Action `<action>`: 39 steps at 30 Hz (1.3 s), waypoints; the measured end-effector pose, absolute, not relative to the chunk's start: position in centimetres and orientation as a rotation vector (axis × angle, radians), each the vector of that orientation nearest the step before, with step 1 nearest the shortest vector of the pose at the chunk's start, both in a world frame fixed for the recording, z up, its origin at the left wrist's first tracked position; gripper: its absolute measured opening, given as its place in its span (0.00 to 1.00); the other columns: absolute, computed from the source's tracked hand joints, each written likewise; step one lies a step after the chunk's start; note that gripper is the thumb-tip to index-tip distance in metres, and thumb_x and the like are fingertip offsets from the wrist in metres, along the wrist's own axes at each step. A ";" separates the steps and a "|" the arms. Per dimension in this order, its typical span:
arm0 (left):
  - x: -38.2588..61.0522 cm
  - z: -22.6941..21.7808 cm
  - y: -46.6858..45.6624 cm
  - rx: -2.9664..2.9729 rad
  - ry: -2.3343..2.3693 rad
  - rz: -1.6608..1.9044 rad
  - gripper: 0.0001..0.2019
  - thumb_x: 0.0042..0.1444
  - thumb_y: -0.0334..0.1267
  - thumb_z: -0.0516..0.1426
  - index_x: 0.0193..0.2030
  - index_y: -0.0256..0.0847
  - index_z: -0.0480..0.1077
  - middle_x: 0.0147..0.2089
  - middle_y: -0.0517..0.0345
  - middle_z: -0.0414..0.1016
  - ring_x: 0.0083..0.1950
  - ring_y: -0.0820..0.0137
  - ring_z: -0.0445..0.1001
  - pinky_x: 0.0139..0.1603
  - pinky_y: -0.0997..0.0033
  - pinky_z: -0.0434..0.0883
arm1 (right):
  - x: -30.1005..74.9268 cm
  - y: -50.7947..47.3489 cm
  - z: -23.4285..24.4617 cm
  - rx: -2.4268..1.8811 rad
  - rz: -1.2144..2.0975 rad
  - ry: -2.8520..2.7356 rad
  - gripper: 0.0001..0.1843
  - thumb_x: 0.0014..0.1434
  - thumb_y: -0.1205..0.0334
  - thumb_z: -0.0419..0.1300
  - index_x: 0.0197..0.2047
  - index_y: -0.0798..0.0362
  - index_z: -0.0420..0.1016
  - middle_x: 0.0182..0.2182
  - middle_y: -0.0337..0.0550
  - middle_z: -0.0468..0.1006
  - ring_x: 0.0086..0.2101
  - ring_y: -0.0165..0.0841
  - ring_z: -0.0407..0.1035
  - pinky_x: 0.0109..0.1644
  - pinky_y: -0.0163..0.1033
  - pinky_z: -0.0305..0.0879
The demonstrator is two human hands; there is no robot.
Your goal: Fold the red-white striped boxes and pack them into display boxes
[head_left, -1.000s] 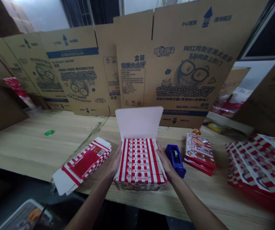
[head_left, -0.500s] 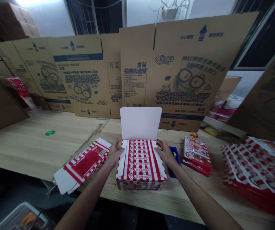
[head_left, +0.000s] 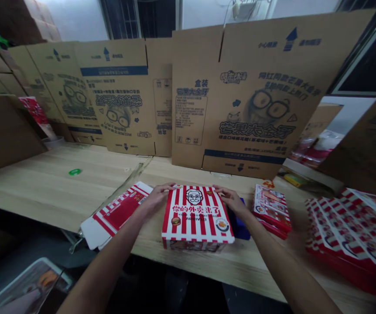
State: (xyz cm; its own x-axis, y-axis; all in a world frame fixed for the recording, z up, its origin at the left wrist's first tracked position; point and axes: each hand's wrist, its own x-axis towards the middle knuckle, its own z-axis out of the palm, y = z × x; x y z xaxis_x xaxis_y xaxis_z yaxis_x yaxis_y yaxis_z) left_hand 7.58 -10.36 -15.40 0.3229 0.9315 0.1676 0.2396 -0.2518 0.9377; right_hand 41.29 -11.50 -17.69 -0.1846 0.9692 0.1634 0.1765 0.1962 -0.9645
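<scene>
In front of me on the table sits a red-and-white striped cardboard box (head_left: 196,224), its lid folded down over the top and showing a cartoon face and lettering. My left hand (head_left: 157,197) grips the back left corner, with the fingers along the rear edge. At the back right corner, my right hand (head_left: 231,201) is closed around the box edge, its fingers bent over the lid. Part of a blue container (head_left: 241,230) shows under my right forearm. Flattened striped cartons (head_left: 117,213) lie left of the box, partly behind my left forearm.
Small red packs (head_left: 271,207) lie stacked to the right, and a larger pile of striped packs (head_left: 348,235) stands beyond them. Large brown cardboard sheets (head_left: 247,100) wall off the back of the wooden table (head_left: 44,192). A green ring (head_left: 75,172) lies at left; a plastic bin (head_left: 34,279) sits below.
The box's lid flap stood upright with its white inside showing; now it is folded down flat, covering the packs' striped ends. Both hands have stayed around the back corners. The view has shifted slightly.
</scene>
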 end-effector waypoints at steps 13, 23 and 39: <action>11.5 -11.4 -20.0 2.946 1.284 0.050 0.21 0.62 0.31 0.47 0.62 0.31 0.62 0.68 0.36 0.57 0.71 0.52 0.51 0.68 0.43 0.47 | 37.9 -18.9 -15.1 -1.318 0.380 -2.436 0.25 0.66 0.63 0.45 0.66 0.48 0.60 0.67 0.47 0.54 0.68 0.42 0.41 0.67 0.57 0.47; 10.2 -11.8 -22.1 2.905 1.221 0.079 0.41 0.57 0.66 0.46 0.69 0.39 0.51 0.70 0.33 0.49 0.70 0.42 0.49 0.63 0.35 0.51 | 37.4 -22.3 -14.2 -1.289 0.555 -2.532 0.48 0.53 0.35 0.59 0.70 0.46 0.50 0.70 0.51 0.43 0.68 0.53 0.32 0.66 0.63 0.44; 11.3 -13.5 -22.4 3.125 1.288 0.107 0.34 0.59 0.55 0.53 0.65 0.33 0.57 0.65 0.30 0.60 0.67 0.44 0.58 0.63 0.43 0.57 | 36.9 -22.9 -15.6 -1.133 -0.052 -2.640 0.35 0.64 0.52 0.55 0.69 0.58 0.52 0.66 0.60 0.54 0.67 0.48 0.39 0.66 0.59 0.53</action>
